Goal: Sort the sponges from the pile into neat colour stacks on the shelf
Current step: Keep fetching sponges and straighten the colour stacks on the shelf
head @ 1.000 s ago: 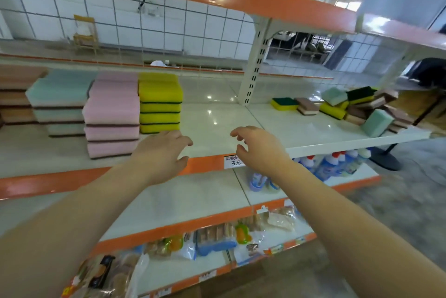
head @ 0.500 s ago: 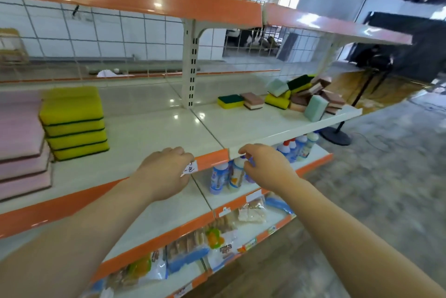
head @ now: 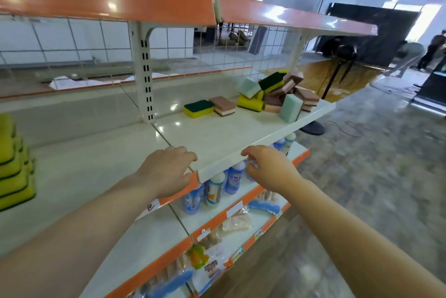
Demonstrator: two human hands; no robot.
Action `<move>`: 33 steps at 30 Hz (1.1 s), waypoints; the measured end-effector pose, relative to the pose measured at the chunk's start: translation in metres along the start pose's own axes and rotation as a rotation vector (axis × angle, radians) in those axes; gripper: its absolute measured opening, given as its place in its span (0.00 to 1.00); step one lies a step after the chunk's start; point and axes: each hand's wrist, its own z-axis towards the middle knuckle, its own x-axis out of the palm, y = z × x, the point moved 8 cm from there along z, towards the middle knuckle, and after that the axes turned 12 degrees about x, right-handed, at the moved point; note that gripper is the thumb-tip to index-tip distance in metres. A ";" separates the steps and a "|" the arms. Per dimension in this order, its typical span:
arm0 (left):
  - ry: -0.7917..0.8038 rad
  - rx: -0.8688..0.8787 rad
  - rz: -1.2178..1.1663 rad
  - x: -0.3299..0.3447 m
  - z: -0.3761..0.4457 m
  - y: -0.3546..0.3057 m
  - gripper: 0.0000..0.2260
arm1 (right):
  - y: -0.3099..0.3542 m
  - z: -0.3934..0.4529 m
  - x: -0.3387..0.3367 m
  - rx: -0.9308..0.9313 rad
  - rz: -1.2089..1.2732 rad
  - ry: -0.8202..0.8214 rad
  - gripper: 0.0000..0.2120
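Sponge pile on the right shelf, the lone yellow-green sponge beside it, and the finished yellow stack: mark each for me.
sponge pile [head: 280, 95], head view, on a brown sponge mid-heap.
yellow-green sponge [head: 198, 108], head view, on its green top.
yellow stack [head: 10, 172], head view, on a lower sponge's yellow side.

Seemingly a shop: price-tagged gondola shelving [head: 241, 138] stocked with bottles [head: 214, 189].

A single head-worn wide-angle view is given, directed forward and downward from close in front of the shelf [head: 229, 138]. The shelf edge is crossed at mid-frame; the forearms enter from the lower corners. The upper right of the frame is filled by the floor [head: 376, 157] beyond. No second view is provided.
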 end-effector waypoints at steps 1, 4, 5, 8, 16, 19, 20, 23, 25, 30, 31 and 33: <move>-0.001 0.009 0.008 -0.001 0.011 0.004 0.20 | -0.004 0.008 -0.003 0.005 -0.007 0.001 0.18; -0.014 0.034 0.008 -0.007 0.048 0.012 0.20 | -0.018 0.036 -0.015 0.030 -0.009 -0.015 0.19; -0.014 0.045 0.005 -0.008 0.060 0.013 0.20 | -0.023 0.044 -0.018 0.040 -0.015 -0.019 0.19; 0.009 0.088 0.005 -0.005 0.097 0.015 0.20 | -0.039 0.068 -0.022 0.073 -0.039 -0.010 0.18; 0.053 0.172 -0.001 0.012 0.174 0.005 0.19 | -0.090 0.111 -0.022 0.140 -0.056 -0.021 0.17; 0.067 0.186 -0.006 0.020 0.198 0.000 0.20 | -0.110 0.127 -0.023 0.166 -0.041 -0.027 0.18; 0.066 0.189 -0.005 0.022 0.205 -0.002 0.20 | -0.116 0.133 -0.023 0.172 -0.034 -0.029 0.18; 0.054 0.181 -0.008 0.025 0.230 -0.008 0.20 | -0.135 0.149 -0.023 0.186 -0.021 -0.022 0.18; 0.054 0.175 -0.011 0.027 0.248 -0.014 0.20 | -0.150 0.160 -0.023 0.192 -0.026 -0.013 0.18; 0.010 0.156 -0.029 0.024 0.297 -0.036 0.20 | -0.191 0.192 -0.036 0.167 -0.053 -0.025 0.18; 0.006 0.151 -0.032 0.024 0.306 -0.041 0.20 | -0.200 0.199 -0.039 0.165 -0.060 -0.022 0.18; 0.011 0.141 -0.035 0.025 0.326 -0.053 0.20 | -0.219 0.212 -0.047 0.165 -0.075 -0.007 0.18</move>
